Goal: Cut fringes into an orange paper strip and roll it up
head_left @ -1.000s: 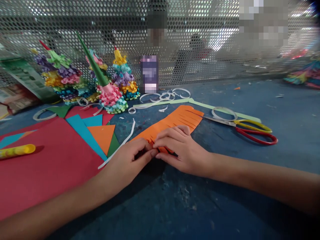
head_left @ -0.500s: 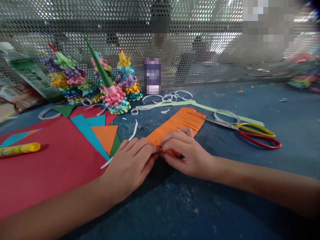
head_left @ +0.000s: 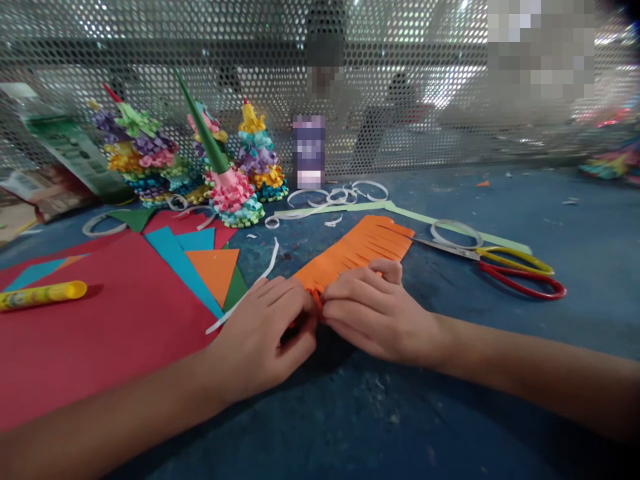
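The step in hand looks like curling the cut strips of the orange fringed paper, slanting well in from the worktop's far edge. My right hand pinches the fringe; my left hand curls against it, its grip hidden. The next move calls for 1 light, steady roll, without tearing.

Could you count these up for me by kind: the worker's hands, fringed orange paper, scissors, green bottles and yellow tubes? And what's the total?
Hands: 2 (left hand, right hand)
Fringed orange paper: 1
Scissors: 1 pair
Green bottle: 1
Yellow tube: 1
Total: 6
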Demonstrator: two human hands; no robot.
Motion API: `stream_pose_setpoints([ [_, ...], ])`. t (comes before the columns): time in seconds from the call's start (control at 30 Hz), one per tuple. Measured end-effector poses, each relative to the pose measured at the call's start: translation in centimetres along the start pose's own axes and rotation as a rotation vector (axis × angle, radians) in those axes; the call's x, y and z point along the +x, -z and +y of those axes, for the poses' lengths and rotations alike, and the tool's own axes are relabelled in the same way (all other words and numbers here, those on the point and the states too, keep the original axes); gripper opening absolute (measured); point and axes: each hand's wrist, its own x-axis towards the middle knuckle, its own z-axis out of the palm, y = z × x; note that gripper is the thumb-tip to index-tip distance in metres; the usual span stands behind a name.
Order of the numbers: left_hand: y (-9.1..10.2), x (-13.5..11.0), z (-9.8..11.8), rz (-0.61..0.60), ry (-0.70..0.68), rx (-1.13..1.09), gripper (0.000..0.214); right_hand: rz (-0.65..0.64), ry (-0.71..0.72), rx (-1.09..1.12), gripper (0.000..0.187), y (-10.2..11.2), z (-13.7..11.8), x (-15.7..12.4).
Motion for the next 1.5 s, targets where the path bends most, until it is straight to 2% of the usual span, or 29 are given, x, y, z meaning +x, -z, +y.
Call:
stream_pose_setpoints([
  [0.17,0.3,0.0,0.2,-0.019,0.010,-0.107,0.010,-0.003,0.096,-0.098,0.011,0.4,0.0,-0.3],
  [0.3,0.1,-0.5,0.4,-0.034,-0.079,0.098,0.008,-0.047,0.166,-0.078,0.016,0.5,0.0,-0.3],
  [0.4,-0.1,-0.7,0.4,-0.025,-0.097,0.260,0.008,-0.041,0.088,0.009,0.012,0.1,0.1,-0.1],
  [0.5,-0.2,-0.5,0.2,-0.040,-0.095,0.308,0.013,-0.076,-0.041,0.129,0.013,-0.1,0.4,0.1],
  [0.67,-0.2,-0.2,-0.1,-0.090,-0.075,0.197,0.021,-0.123,-0.134,0.249,0.013,-0.2,0.6,0.0],
  [0.93,0.1,-0.2,-0.1,-0.043,-0.072,0.041,0.015,-0.040,-0.055,0.190,0.009,-0.3,0.3,0.1],
  [1.0,0.1,-0.2,0.3,-0.061,-0.017,-0.026,0.013,-0.011,-0.008,0.170,0.010,-0.2,0.2,0.1],
  [1.13,-0.1,-0.2,1.3,-0.145,0.258,-0.188,0.017,0.036,0.064,0.178,0.012,-0.1,0.3,0.0],
  [1.2,0.0,-0.2,1.7,-0.176,0.328,-0.185,0.019,0.030,0.063,0.202,0.011,-0.1,0.3,0.0],
  [1.27,0.2,-0.2,1.9,-0.159,0.282,-0.023,0.017,0.010,0.019,0.242,0.010,-0.2,0.4,0.0],
  [1.37,0.5,-0.1,1.9,-0.094,0.094,0.292,0.012,-0.020,-0.124,0.325,0.010,-0.3,0.7,0.2],
  [1.5,0.2,-0.3,0.9,-0.030,-0.076,0.483,0.009,-0.051,-0.241,0.450,0.011,-0.2,1.1,0.5],
])
